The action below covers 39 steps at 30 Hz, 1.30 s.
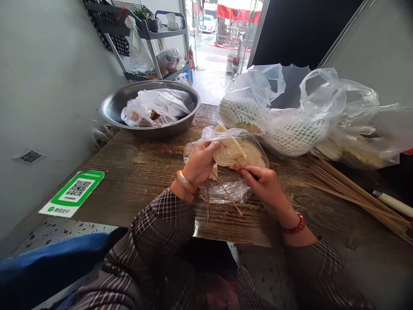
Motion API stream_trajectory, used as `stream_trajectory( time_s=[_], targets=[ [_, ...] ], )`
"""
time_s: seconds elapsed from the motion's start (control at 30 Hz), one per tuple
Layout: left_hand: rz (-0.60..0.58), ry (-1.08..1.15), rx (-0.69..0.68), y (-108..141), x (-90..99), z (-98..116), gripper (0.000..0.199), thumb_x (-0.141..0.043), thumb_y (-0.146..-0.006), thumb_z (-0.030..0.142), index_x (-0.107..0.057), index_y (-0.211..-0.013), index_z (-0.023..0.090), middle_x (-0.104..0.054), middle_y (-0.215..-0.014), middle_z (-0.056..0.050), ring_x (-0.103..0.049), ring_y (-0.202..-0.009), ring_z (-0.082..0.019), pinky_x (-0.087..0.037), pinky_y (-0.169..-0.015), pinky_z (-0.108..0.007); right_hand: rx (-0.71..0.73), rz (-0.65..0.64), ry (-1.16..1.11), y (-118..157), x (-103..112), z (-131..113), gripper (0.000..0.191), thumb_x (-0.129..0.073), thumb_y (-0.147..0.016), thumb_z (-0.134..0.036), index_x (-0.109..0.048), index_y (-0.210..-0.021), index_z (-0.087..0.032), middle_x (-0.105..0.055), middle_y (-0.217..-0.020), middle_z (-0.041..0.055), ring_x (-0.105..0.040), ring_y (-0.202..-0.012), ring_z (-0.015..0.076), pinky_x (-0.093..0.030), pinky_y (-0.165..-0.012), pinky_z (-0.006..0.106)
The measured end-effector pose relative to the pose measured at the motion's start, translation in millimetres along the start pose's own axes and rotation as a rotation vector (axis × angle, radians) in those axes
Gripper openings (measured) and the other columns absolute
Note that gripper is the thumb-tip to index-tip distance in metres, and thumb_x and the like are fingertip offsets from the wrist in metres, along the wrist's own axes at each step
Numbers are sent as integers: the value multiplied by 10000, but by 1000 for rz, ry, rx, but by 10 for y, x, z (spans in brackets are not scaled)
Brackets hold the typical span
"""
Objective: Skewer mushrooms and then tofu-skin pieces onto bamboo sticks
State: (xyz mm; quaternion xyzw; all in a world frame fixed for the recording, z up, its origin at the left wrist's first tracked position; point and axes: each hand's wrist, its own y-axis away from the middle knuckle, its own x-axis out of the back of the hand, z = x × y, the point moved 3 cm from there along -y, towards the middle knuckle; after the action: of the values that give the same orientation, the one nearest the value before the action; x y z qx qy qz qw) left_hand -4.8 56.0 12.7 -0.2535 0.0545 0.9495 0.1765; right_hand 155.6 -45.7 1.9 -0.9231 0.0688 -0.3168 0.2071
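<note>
My left hand [200, 162] is closed on a pale, folded food sheet [229, 152], thumb on top. Whether the sheet is tofu skin or flatbread I cannot tell. Pinched in my right hand [262, 183] is a thin bamboo skewer [238, 162], whose upper end meets the sheet's lower edge. How far it goes in is hidden. Behind and below both hands lies an open clear plastic bag [226, 196] with more pale round sheets [253, 151] in it. Several loaded skewers [229, 197] stick out below my left hand, their bare ends toward me.
A bundle of bamboo skewers [358, 193] and a white-handled tool [393, 203] lie at right. Plastic bags with net-wrapped produce [293, 133] stand behind. A metal basin [106, 110] holding a bag sits back left. A green QR-code card [77, 189] lies on the table's left [129, 185].
</note>
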Motion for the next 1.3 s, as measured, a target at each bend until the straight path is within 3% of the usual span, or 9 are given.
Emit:
stream_trajectory(
  time_s=[0.13,0.37,0.6,0.87,1.3],
  targets=[
    [60,-19,-34,-9,16,17,322,-860,-594,365,-712,-761,132,-749,-757,-52,-727,-835,-217,-564,-711,-274,-39,-28,-11,12,-18,-9,272,-569,-944,-303,-790,-997,-155,-769,-757,51,-681,-654,179,-502,-637,273],
    [84,-105,-70,1,28,3,300,-850,-617,372,-686,-693,132,-718,-679,-37,-689,-699,-177,-501,-598,-238,-85,-27,-53,19,-54,7,328,-529,-963,-341,-784,-959,-134,-584,-506,-18,-507,-472,128,-410,-523,253],
    [141,-218,-130,-22,59,-24,285,-846,-623,353,-687,-732,144,-699,-686,-24,-666,-694,-166,-507,-653,-257,-113,-39,-65,23,-58,27,321,-524,-965,-343,-768,-898,-145,-539,-497,-28,-476,-487,125,-387,-533,252],
    [124,-354,-175,23,2,-23,238,-820,-662,332,-709,-717,129,-693,-691,-22,-611,-682,-147,-460,-637,-245,-130,-31,-56,3,-69,44,320,-522,-969,-333,-729,-814,-145,-535,-485,-29,-469,-476,122,-374,-542,257],
    [-65,-152,-29,6,-33,-47,346,-871,-626,354,-723,-834,121,-730,-786,-56,-685,-760,-172,-515,-653,-244,-74,-3,-30,0,-57,20,332,-526,-975,-358,-682,-738,-185,-543,-496,-27,-474,-470,117,-376,-534,256]
  ],
)
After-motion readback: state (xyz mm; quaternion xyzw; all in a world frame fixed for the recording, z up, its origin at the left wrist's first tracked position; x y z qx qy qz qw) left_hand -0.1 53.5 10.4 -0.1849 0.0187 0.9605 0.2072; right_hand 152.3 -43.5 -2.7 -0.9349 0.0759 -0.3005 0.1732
